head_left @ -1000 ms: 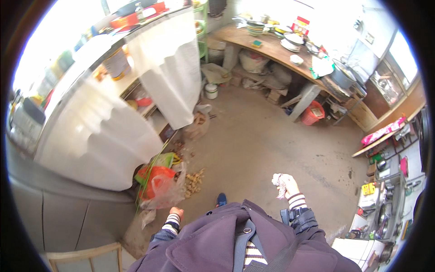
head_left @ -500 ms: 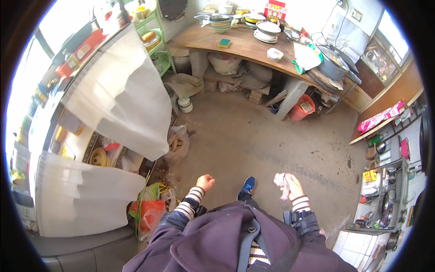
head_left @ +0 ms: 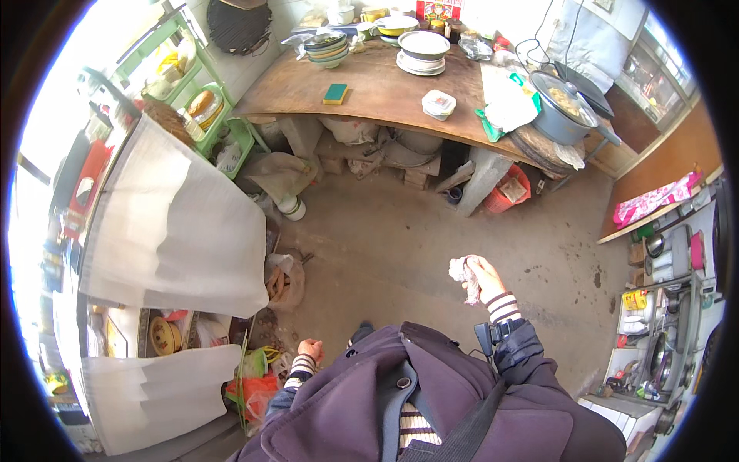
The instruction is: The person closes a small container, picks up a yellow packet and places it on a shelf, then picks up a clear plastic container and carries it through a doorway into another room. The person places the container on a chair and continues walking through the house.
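Note:
My right hand [head_left: 486, 279] is closed round a crumpled pinkish-white cloth [head_left: 462, 271], held out in front of me above the floor. Part of the cloth hangs below the fingers. My left hand [head_left: 311, 349] hangs lower at my side with its fingers curled in, and nothing shows in it. Beyond both hands stands a brown wooden table [head_left: 369, 81]. On it lie a green-and-yellow sponge [head_left: 336, 94], a stack of bowls [head_left: 326, 49], a pale bowl on stacked plates [head_left: 423, 46] and a small lidded tub [head_left: 439, 104].
A large lidded pot [head_left: 562, 108] sits at the table's right end, a red basket [head_left: 508, 189] beneath. To the left are a green shelf rack [head_left: 196, 100], a white curtain [head_left: 173, 223] over shelves and a plastic bag [head_left: 285, 283] on the floor. A metal rack [head_left: 668, 339] stands right.
The table and its dishes have come nearer. My right hand with the cloth has moved forward, while my left hand has dropped back and to the left.

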Motion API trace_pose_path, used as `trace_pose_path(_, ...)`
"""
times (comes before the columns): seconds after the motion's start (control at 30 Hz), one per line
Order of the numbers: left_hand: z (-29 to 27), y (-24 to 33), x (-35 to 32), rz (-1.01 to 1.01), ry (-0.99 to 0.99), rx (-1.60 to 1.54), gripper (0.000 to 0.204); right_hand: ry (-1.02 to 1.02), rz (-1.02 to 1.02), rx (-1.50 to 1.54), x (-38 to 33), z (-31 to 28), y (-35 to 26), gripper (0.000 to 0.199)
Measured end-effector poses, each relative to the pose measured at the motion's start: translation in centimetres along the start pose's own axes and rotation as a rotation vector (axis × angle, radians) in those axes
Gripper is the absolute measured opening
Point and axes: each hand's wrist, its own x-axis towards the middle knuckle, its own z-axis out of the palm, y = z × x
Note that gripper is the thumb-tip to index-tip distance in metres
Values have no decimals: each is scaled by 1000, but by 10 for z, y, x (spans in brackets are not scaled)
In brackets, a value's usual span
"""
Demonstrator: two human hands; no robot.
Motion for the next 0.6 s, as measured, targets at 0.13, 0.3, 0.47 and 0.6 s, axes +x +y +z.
trace_pose_path(0.13, 2, 42, 35, -13, -76, -4, 21, -19, 2, 21, 40, 4, -16, 25)
trace_pose_path(0.3, 1, 127, 107, 131, -19, 200, 18, 103, -69, 91, 95, 1, -59, 26)
trace_pose_path(0.47, 6, 244, 192, 398, 26, 325, 26, 270, -134, 101, 135, 13, -102, 30)
trace_pose_path(0.6, 23, 363, 237, 703, 23, 120, 18, 283, -158, 62, 158, 27, -126, 33)
